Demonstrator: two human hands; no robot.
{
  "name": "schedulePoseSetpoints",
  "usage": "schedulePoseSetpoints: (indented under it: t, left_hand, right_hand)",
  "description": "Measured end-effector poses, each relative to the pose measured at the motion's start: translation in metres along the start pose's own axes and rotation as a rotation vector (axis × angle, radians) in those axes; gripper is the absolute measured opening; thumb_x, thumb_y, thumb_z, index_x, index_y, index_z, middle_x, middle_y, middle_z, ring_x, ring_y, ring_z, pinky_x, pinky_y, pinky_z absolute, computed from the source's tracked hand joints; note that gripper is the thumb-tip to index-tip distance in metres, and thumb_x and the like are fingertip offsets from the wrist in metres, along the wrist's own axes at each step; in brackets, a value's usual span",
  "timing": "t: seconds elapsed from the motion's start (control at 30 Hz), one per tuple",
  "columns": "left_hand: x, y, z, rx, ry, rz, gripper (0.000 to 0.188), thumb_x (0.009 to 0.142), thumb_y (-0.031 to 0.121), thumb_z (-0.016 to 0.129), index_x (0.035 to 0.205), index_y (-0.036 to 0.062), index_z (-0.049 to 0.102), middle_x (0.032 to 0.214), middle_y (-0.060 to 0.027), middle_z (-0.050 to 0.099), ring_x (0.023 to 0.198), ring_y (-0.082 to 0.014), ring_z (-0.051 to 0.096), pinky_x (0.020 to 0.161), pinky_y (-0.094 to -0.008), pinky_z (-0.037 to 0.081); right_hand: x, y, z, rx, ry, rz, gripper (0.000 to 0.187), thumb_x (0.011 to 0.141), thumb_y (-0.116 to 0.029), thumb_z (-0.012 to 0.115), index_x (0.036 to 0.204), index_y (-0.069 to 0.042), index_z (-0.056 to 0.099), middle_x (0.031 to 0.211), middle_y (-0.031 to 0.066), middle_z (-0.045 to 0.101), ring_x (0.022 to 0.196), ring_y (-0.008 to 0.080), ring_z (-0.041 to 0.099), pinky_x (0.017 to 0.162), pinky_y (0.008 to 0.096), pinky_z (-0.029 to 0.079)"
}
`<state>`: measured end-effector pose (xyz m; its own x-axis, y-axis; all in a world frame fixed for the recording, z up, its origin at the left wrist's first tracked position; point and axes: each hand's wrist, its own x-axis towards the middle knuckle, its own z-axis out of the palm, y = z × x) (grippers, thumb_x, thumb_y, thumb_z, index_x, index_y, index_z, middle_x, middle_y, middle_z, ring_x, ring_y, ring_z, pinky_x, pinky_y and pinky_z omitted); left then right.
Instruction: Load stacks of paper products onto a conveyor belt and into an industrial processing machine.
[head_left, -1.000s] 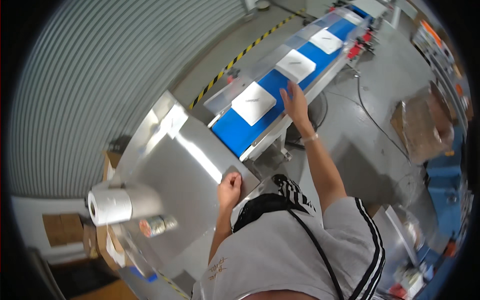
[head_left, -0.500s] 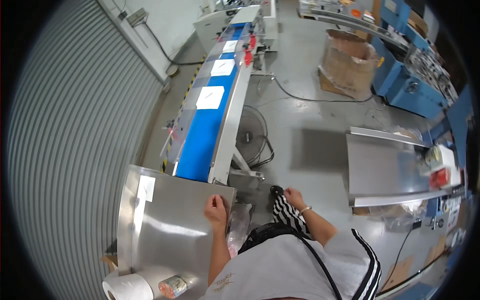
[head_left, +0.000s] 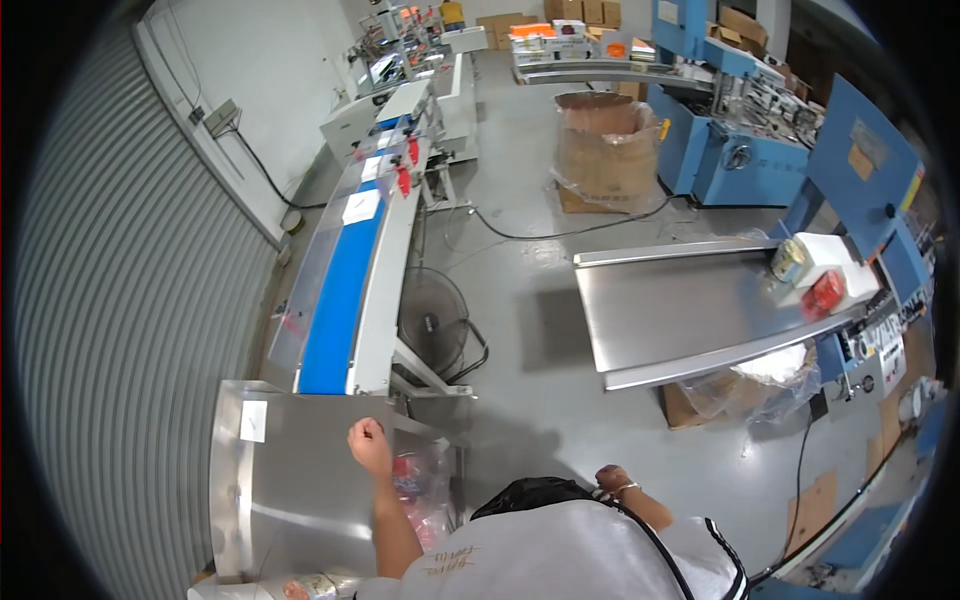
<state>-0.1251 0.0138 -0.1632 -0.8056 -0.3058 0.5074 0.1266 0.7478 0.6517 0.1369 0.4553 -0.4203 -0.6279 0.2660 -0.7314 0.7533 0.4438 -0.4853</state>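
Observation:
My left hand (head_left: 371, 447) is loosely closed, held over the right edge of a steel table (head_left: 310, 480); I see nothing in its fingers. Just beyond it, a blue conveyor belt (head_left: 333, 330) runs away from the table. Several flat white packs lie along the belt, the nearest white pack (head_left: 361, 207) about halfway up. By my waist on the right, my right hand (head_left: 612, 478) is curled into a fist, with no object showing. At the table's near edge lies a small wrapped roll (head_left: 318, 585), partly cut off by the picture's rim.
A floor fan (head_left: 432, 318) stands beside the conveyor's leg. To the right is a steel chute (head_left: 680, 305) with white packs at its far end. A big carton (head_left: 606, 155) and blue machinery (head_left: 750, 165) stand farther off. A grey roller shutter (head_left: 130, 300) borders the left side.
The view has swung up and to the right, showing more of the far room. My right hand has drawn back toward my waist. The left stays closed over the table's edge.

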Motion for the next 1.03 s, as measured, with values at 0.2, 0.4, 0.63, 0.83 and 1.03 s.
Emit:
schedulePoseSetpoints:
  t: [0.2, 0.4, 0.63, 0.83, 1.03]
  left_hand:
    - [-0.082, 0.049, 0.036, -0.372, -0.158, -0.2, 0.014, 0.091, 0.014, 0.058, 0.089, 0.0008, 0.064, 0.084, -0.0103, 0.063, 0.074, -0.0195, 0.058, 0.069, -0.0334, 0.048]
    - [-0.225, 0.245, 0.099, -0.398, -1.257, 0.034, 0.026, 0.088, 0.02, 0.065, 0.105, 0.0007, 0.067, 0.098, -0.0077, 0.069, 0.09, -0.014, 0.063, 0.08, -0.0304, 0.05]
    - [-0.327, 0.428, 0.088, -0.299, -2.283, 0.303, 0.046, 0.091, 0.034, 0.059, 0.124, 0.002, 0.059, 0.123, -0.0118, 0.062, 0.113, -0.0204, 0.057, 0.098, -0.0313, 0.042]
    - [-0.349, 0.452, 0.125, -0.353, -2.451, 0.272, 0.045, 0.093, 0.035, 0.058, 0.127, 0.0044, 0.057, 0.12, -0.009, 0.062, 0.112, -0.017, 0.055, 0.097, -0.0307, 0.041]
    - [-0.311, 0.467, 0.177, -0.456, -2.695, 0.522, 0.056, 0.095, 0.032, 0.055, 0.145, 0.0143, 0.038, 0.146, -0.0076, 0.039, 0.134, -0.0191, 0.034, 0.111, -0.0314, 0.023]
  right_hand:
    - [-0.086, 0.063, -0.044, 0.464, 0.07, 0.105, 0.027, 0.082, -0.023, 0.061, 0.098, -0.002, 0.069, 0.078, 0.0107, 0.069, 0.07, 0.0191, 0.066, 0.06, 0.0344, 0.054]
    - [-0.082, 0.209, -0.052, 0.013, 0.244, -0.063, 0.034, 0.081, -0.037, 0.05, 0.073, -0.012, 0.071, 0.077, 0.0124, 0.069, 0.075, 0.028, 0.066, 0.075, 0.0426, 0.052]
    - [-0.15, 0.252, -0.105, 0.795, 0.356, 0.291, 0.024, 0.085, -0.022, 0.053, 0.09, -0.003, 0.066, 0.072, 0.0066, 0.065, 0.058, 0.0185, 0.061, 0.051, 0.032, 0.05]
    - [-0.176, 0.27, -0.097, 1.201, 0.43, 0.435, 0.015, 0.085, -0.014, 0.057, 0.094, -0.005, 0.065, 0.071, 0.0056, 0.063, 0.057, 0.0159, 0.059, 0.047, 0.0302, 0.048]
    - [-0.196, 0.249, -0.129, 1.03, 0.398, 0.564, 0.027, 0.083, -0.019, 0.058, 0.106, -0.006, 0.068, 0.093, 0.0142, 0.07, 0.086, 0.0256, 0.066, 0.08, 0.038, 0.053]
